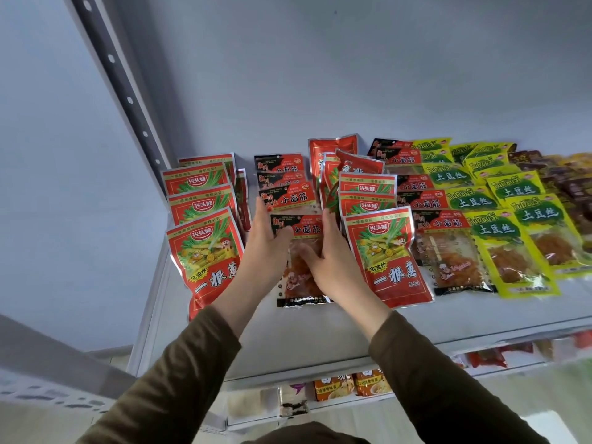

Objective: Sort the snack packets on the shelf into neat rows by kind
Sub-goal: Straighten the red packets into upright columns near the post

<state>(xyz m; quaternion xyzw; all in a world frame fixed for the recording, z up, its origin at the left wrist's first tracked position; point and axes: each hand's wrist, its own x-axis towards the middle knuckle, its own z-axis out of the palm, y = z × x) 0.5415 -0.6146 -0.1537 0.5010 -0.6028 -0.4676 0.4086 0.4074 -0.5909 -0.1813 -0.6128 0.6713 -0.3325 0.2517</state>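
Observation:
Snack packets lie in overlapping rows on a white shelf (320, 334). A black-and-red packet (304, 283) fronts the second row from the left. My left hand (267, 241) presses its left edge and my right hand (323, 251) grips its right side, fingers on its clear window. Red green-onion packets form a row at the far left (205, 251) and another row just right of my hands (387, 254). Further right run a second black-and-red row (448, 248) and two yellow-green rows (506, 251). Loose red packets (346, 161) lean at the back.
Brown packets (563, 187) sit at the far right. A perforated metal upright (128, 97) rises at the left, and the shelf's back wall (320, 75) is plain white. Below the shelf edge, a lower shelf holds orange packets (352, 384) and red ones (487, 358).

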